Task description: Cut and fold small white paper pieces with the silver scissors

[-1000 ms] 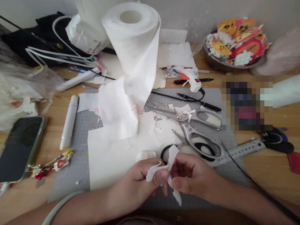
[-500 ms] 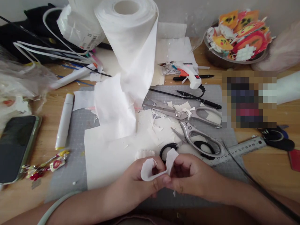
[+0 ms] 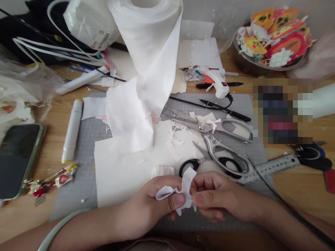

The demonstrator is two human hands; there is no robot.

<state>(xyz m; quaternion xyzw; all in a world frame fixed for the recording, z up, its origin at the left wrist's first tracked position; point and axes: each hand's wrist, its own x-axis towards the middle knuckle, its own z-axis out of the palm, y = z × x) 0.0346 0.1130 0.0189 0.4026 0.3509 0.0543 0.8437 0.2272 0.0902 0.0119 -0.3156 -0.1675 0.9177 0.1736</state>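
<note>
A small curled piece of white paper (image 3: 187, 184) is held between my two hands, low in the middle of the view. My left hand (image 3: 164, 197) pinches it, thumb on top. My right hand (image 3: 217, 197) has its thumb and index finger closed at the paper's right edge. Just beyond my hands lie black-handled scissors (image 3: 188, 168), with a small white layered piece (image 3: 163, 170) to their left. Larger grey-handled scissors (image 3: 227, 155) and another metal pair (image 3: 201, 126) rest farther back among paper scraps.
A big white paper roll (image 3: 154, 38) stands at the back, its end hanging onto a grey cutting mat (image 3: 78, 181). Around it are a glue gun (image 3: 220, 83), metal bowl (image 3: 246, 62), phone (image 3: 19, 158), white marker (image 3: 72, 132) and steel ruler (image 3: 272, 169).
The paper piece has turned and folded between my fingers, and my left thumb now lies across it. My right hand has shifted slightly right. The whole view has moved a little.
</note>
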